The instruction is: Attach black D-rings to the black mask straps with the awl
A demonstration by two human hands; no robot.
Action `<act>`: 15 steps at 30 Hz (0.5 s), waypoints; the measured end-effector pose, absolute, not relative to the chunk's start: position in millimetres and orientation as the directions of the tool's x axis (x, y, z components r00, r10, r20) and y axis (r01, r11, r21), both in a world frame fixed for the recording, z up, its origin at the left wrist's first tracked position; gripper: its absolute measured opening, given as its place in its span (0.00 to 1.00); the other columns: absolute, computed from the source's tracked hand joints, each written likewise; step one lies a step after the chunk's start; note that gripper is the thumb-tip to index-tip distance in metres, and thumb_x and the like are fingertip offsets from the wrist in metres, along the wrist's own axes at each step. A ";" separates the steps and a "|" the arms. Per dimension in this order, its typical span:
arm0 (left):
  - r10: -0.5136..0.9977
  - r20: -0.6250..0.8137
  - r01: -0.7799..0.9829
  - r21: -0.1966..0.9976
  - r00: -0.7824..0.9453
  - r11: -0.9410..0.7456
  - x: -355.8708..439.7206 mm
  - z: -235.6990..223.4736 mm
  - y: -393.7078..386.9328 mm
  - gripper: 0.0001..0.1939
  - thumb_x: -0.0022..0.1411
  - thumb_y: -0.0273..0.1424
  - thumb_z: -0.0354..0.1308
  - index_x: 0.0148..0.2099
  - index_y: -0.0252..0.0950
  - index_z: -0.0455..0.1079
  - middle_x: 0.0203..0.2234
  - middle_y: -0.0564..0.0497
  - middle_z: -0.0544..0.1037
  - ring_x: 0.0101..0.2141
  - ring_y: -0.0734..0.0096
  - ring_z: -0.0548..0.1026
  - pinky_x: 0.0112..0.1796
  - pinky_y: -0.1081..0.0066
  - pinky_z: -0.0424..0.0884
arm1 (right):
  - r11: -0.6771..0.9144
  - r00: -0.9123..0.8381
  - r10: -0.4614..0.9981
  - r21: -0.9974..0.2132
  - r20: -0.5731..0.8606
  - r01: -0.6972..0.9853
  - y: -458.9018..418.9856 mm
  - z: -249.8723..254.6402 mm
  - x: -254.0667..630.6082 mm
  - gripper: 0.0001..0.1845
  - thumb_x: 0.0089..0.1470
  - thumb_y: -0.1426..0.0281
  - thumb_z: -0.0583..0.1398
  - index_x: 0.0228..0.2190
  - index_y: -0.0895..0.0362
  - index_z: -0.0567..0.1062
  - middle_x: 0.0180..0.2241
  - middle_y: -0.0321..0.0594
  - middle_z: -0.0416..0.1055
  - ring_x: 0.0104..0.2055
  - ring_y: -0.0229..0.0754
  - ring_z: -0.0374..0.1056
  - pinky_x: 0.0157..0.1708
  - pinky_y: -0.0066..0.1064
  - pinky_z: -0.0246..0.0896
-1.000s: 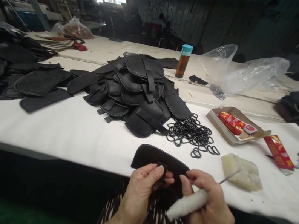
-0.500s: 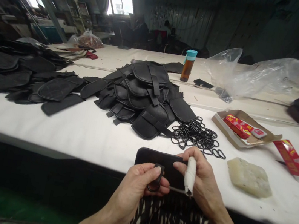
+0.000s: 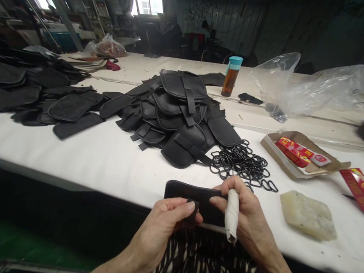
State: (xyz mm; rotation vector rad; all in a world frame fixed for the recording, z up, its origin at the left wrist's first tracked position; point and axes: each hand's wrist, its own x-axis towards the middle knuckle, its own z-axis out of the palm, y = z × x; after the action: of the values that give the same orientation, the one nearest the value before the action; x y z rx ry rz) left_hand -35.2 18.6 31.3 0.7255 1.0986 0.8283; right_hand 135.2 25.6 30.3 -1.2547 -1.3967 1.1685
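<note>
My left hand [image 3: 168,220] pinches the strap and ring on a black leather piece [image 3: 183,190] that lies over the near edge of the white table [image 3: 94,159]. My right hand [image 3: 246,210] grips a tool with a white wrapped handle [image 3: 232,215], held upright against the right end of that piece. The tool's tip is hidden behind the leather. A heap of black metal rings [image 3: 242,163] lies just beyond my right hand.
A pile of finished black leather pieces [image 3: 179,112] fills the middle of the table, with more flat pieces [image 3: 35,93] at left. A pale wax block [image 3: 308,216], a cardboard tray with red packets [image 3: 299,154], a bottle [image 3: 231,76] and clear plastic bags [image 3: 308,88] stand at right.
My right hand turned the white-handled tool from slanted and low to upright against the leather piece. My left hand kept its pinch on the strap. The view shifted slightly.
</note>
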 end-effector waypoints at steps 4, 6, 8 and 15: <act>0.843 -0.469 -0.245 0.813 0.263 0.529 -36.8 31.9 16.8 0.12 0.55 0.36 0.60 0.27 0.31 0.74 0.24 0.47 0.78 0.28 0.68 0.74 0.36 0.69 0.68 | 0.059 -0.106 0.994 -0.985 0.042 0.161 27.6 33.2 134.1 0.08 0.51 0.70 0.59 0.28 0.53 0.62 0.25 0.29 0.60 0.25 0.34 0.54 0.24 0.24 0.51; 0.838 -0.479 -0.268 0.798 0.262 0.540 -36.5 31.1 15.6 0.11 0.55 0.35 0.60 0.28 0.32 0.73 0.24 0.47 0.78 0.27 0.68 0.75 0.36 0.68 0.68 | 0.049 -0.117 0.993 -0.988 0.033 0.143 28.3 33.3 134.1 0.08 0.51 0.69 0.59 0.28 0.53 0.61 0.25 0.29 0.59 0.25 0.34 0.54 0.24 0.24 0.51; 0.836 -0.485 -0.285 0.789 0.256 0.545 -35.5 30.5 15.2 0.10 0.55 0.35 0.60 0.29 0.32 0.72 0.24 0.48 0.78 0.27 0.69 0.75 0.35 0.69 0.69 | 0.042 -0.118 0.993 -0.990 0.027 0.134 28.5 32.4 134.6 0.09 0.51 0.69 0.59 0.28 0.53 0.61 0.26 0.30 0.60 0.25 0.35 0.55 0.24 0.25 0.52; 0.838 -0.485 -0.260 0.800 0.249 0.540 -34.1 32.7 17.7 0.11 0.56 0.34 0.59 0.29 0.30 0.71 0.24 0.47 0.78 0.27 0.69 0.75 0.35 0.69 0.69 | 0.053 -0.115 0.993 -0.985 0.034 0.164 29.5 30.1 136.2 0.08 0.51 0.69 0.59 0.28 0.53 0.62 0.23 0.29 0.58 0.25 0.35 0.53 0.23 0.25 0.50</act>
State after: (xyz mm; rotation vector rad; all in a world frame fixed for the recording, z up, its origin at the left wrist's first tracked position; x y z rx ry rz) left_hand -34.1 17.7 32.7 0.6561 1.0664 0.8260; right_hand 136.2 29.5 30.1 -1.2440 -1.4367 1.1743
